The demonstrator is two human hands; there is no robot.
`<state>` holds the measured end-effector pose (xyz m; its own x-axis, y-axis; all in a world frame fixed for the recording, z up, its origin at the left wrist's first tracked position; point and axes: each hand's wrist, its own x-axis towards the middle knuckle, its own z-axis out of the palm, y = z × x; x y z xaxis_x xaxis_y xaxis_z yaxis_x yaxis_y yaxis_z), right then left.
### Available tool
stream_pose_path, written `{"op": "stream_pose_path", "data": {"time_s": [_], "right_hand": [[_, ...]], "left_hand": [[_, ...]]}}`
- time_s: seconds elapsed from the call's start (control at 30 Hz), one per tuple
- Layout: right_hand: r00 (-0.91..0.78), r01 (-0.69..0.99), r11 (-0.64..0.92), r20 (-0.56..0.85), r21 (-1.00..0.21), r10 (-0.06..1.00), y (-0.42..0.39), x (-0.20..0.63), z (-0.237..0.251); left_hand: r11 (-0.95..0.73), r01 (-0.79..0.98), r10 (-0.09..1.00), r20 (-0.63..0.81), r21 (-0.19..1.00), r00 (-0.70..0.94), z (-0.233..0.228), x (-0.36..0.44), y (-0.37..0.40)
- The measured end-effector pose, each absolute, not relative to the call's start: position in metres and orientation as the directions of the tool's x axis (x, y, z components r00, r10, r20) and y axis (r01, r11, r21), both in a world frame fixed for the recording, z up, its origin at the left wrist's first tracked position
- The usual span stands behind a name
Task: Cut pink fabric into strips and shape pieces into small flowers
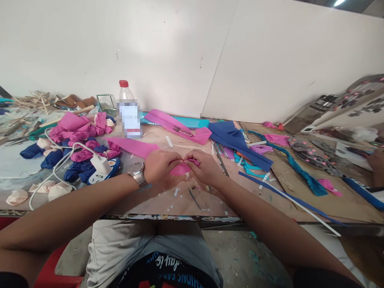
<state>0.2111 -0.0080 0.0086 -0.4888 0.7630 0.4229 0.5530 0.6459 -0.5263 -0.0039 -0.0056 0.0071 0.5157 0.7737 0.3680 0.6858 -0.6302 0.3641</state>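
Note:
Both hands meet over the middle of the table, fingertips pinched together on a pink fabric-like strip [135, 147]. My left hand [160, 166], with a watch [138, 175] on its wrist, grips the strip, whose long tail lies to the left. My right hand [205, 166] pinches the same strip close beside the left fingertips. A rounded pink part hangs below the fingers; the exact pinch point is partly hidden. Behind the hands, scissors [183, 131] lie on another pink strip [162, 120]. Dark blue strips [237, 140] lie to the right.
Left are pink and blue rolled fabric flowers [81, 128], a power strip [102, 172] and a white cable. A phone [130, 118] stands against a red-capped bottle [124, 85]. Right are a white stick [303, 206], a teal twisted strip [297, 164], cardboard [279, 172] and another person's hand [377, 163].

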Motion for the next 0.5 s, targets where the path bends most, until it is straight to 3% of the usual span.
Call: {"op": "stream_pose_path", "data": {"time_s": [0.27, 0.5], "right_hand": [[-0.482, 0.535, 0.610, 0.381, -0.584, 0.789, -0.0082, 0.2105, 0.0057], [-0.464, 0.559, 0.602, 0.386, -0.570, 0.797, -0.0077, 0.2099, 0.0062]], "left_hand": [[-0.696, 0.682, 0.705, 0.397, 0.227, 0.588, 0.0046, -0.0038, -0.0036], [-0.677, 0.696, 0.726, 0.377, 0.239, 0.576, 0.0053, -0.0029, -0.0032]]}}
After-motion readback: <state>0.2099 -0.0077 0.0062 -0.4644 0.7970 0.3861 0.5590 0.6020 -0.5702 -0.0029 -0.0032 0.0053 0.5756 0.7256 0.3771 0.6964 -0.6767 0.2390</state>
